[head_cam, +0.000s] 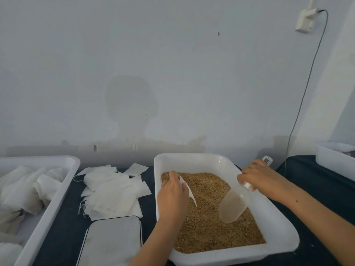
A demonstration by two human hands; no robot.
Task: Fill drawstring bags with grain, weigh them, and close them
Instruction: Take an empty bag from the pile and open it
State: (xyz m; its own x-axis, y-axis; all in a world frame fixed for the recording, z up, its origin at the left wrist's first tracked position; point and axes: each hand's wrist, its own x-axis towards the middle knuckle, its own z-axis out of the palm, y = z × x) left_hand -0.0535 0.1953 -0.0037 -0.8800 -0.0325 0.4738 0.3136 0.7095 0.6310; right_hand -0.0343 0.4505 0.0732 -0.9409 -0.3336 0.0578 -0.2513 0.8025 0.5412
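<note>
Both hands work over a white tray (284,240) holding a bed of brown grain (209,223); the grain lies below the rim, deepest toward the near right corner. Left hand (172,198) pinches 1 flat white bag (189,191) just above the grain, its free corner pointing down toward the right hand. Right hand (259,176) grips the handle of 1 clear scoop (233,205); the scoop's mouth tilts down toward the left hand and its lower lip touches the grain. The bag and the scoop are near each other but apart.

Left of the left hand, on the dark bench (63,223), a loose pile of flat white bags (113,191) lies with strings trailing; too overlapped to count. Below that pile, nearer the person, sits 1 flat scale (113,242) with a pale top and dark edge, its near end cut off by the picture's edge. A narrow strip of bare bench separates the scale from the grain tray.

Far left of the left hand, a second white tray (57,189) holds bunched white bags (28,191), number unclear. Beyond the right hand, a third white tray (332,164) sits at the bench's far right edge; contents mostly hidden. 3 trays in all. A cable (307,83) runs down the wall beyond the right hand from a white box (305,20).
</note>
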